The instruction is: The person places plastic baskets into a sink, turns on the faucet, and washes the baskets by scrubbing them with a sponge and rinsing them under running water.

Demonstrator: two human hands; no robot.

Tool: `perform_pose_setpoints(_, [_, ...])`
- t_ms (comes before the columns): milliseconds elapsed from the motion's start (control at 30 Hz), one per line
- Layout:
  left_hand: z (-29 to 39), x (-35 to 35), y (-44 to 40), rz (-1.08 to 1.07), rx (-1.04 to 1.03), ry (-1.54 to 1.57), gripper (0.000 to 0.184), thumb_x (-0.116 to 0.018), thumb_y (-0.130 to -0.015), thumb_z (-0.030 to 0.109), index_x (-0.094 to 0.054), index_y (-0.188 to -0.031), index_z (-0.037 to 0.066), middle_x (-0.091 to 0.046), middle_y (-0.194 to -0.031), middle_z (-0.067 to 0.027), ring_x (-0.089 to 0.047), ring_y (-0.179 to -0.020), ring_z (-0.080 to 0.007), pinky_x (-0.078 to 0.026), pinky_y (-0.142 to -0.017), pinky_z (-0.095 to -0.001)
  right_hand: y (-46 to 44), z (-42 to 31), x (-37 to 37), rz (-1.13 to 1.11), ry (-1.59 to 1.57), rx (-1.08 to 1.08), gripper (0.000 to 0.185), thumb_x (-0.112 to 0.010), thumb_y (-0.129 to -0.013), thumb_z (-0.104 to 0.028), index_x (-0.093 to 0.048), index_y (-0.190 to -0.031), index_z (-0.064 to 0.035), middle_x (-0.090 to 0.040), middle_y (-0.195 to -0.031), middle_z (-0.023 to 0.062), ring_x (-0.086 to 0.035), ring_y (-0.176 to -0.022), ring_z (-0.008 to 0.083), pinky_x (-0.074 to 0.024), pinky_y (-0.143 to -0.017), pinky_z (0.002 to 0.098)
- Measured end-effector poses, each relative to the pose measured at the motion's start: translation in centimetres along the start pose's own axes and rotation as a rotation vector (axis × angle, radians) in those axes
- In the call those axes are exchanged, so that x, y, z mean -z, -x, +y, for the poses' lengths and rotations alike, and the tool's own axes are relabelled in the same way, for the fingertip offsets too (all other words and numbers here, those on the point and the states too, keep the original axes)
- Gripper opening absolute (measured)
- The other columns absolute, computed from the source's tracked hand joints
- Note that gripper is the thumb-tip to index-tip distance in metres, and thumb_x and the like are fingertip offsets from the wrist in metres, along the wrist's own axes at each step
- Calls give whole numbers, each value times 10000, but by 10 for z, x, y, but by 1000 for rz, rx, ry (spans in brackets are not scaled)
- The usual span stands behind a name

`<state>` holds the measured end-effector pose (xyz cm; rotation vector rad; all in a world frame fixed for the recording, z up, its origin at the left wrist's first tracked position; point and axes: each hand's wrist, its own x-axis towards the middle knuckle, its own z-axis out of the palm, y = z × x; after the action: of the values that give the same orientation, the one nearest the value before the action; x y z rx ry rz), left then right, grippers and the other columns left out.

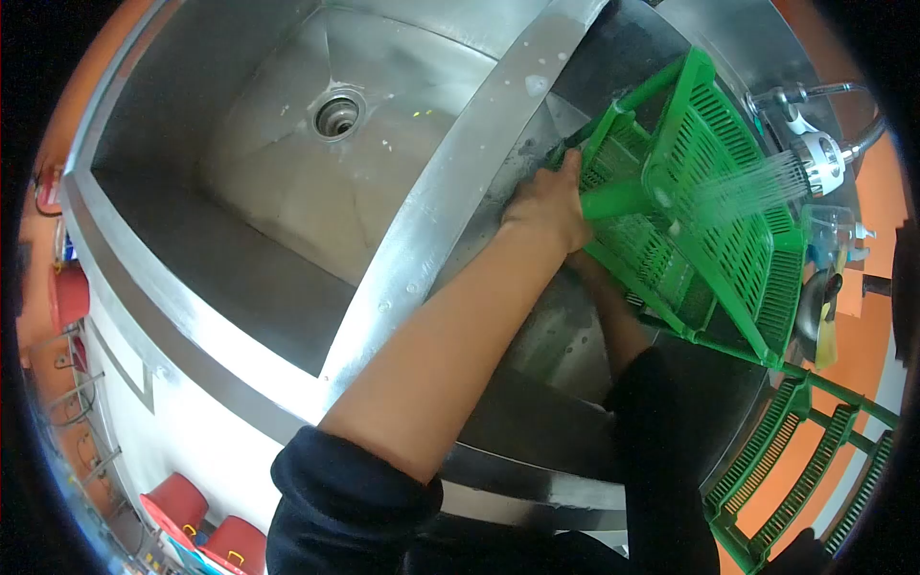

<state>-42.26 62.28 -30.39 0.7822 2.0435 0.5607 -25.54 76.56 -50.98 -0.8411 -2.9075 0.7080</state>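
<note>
A green slatted plastic rack [719, 144] is held tilted over the right-hand basin, its surface wet. My left hand [548, 203] is closed on the near left side of the rack, by a thick green post, with the thumb pointing up. My right forearm [618, 311] reaches in beneath the left wrist. My right hand is hidden behind the left hand and the rack, so its fingers cannot be seen. From the right, a white and chrome spray tap [821, 165] sends water onto the rack's slats.
A steel divider [431, 211] separates the left sink basin [278, 182], which has a drain [338, 115]. More green rack parts [815, 450] stand at lower right. Bottles [832, 235] sit beside the tap. Red buckets [177, 506] are at lower left.
</note>
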Motion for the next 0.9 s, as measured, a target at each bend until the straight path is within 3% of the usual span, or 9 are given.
perform_pose_setpoints(200, [0,-1,-1,-29,25,30,767,-645,-696,135,-235,-1344,162,-485,-1184,-204,-481,-1118,-378,-424,-925,-445,52,28,45,-14,93,-87,369,-534,-835,-220,-505,-1138,-11,-532,-1111,206,-509,-992,354,-396,-860,423])
perform_pose_setpoints(433, [-6,-10,-5,32,-38,-9,762,-644,-696,138,-236,-1339,168,-488,-1169,-218,-485,-1109,-387,-423,-926,-443,1,-6,8,156,-154,-172,377,-538,-830,-216,-500,-1145,-12,-523,-1125,209,-499,-1010,360,-389,-871,426])
perform_pose_setpoints(500, [-11,-15,-11,126,-100,-36,656,-617,-718,230,-275,-1277,196,-572,-987,-261,-553,-958,-424,-453,-860,-467,-17,-22,-7,161,-235,-164,379,-539,-828,-215,-499,-1147,-13,-521,-1130,210,-496,-1015,362,-387,-874,426])
perform_pose_setpoints(533, [-11,-14,-12,126,-99,-41,656,-617,-718,230,-275,-1277,196,-572,-987,-261,-553,-958,-424,-453,-860,-467,-21,-26,-11,153,-256,-159,381,-540,-828,-214,-498,-1148,-13,-520,-1132,210,-494,-1018,363,-386,-875,427])
perform_pose_setpoints(600, [-9,-12,-14,23,-48,19,746,-650,-690,154,-247,-1319,165,-507,-1132,-233,-493,-1091,-404,-427,-926,-423,-10,-21,-9,120,-244,-154,383,-541,-826,-213,-497,-1150,-13,-517,-1136,211,-491,-1023,364,-384,-878,428])
perform_pose_setpoints(733, [-7,-9,-10,48,-17,-29,790,-650,-692,167,-213,-1350,186,-515,-1130,-235,-501,-1080,-401,-428,-927,-410,34,9,14,65,-132,-191,388,-543,-823,-211,-494,-1154,-14,-512,-1144,213,-485,-1033,368,-380,-884,429])
perform_pose_setpoints(833, [-13,-14,-17,-7,-59,7,876,-651,-688,174,-132,-1394,200,-515,-1133,-246,-513,-1071,-385,-423,-932,-411,44,19,28,129,-121,-267,392,-545,-821,-209,-492,-1156,-14,-509,-1151,214,-480,-1041,370,-377,-888,430])
perform_pose_setpoints(900, [-17,-18,-23,78,-137,-77,931,-644,-689,178,-59,-1413,200,-512,-1137,-258,-515,-1072,-370,-418,-936,-407,29,16,22,209,-185,-292,394,-546,-819,-208,-491,-1158,-15,-507,-1155,215,-477,-1046,372,-375,-891,431])
